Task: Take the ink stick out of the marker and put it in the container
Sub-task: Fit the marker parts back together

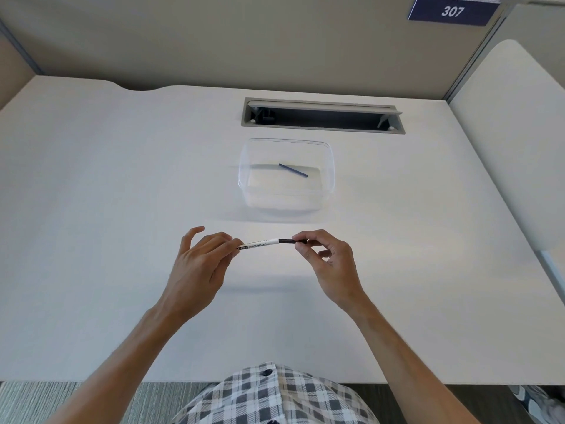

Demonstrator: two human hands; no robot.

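Note:
A white whiteboard marker [260,242] with black print is held level above the desk, between both hands. My left hand [200,264] pinches its left end with thumb and fingers. My right hand [328,260] pinches the black part [286,241] at the marker's right end. Beyond the hands stands a clear plastic container [244,179]. A thin dark blue ink stick [293,170] lies slanted on its bottom.
The white desk [122,179] has an open grey cable slot [321,115] behind the container. Beige partition walls close the back and sides, and a sign reading 307 [452,10] hangs at top right. A white chair back [519,133] stands at the right.

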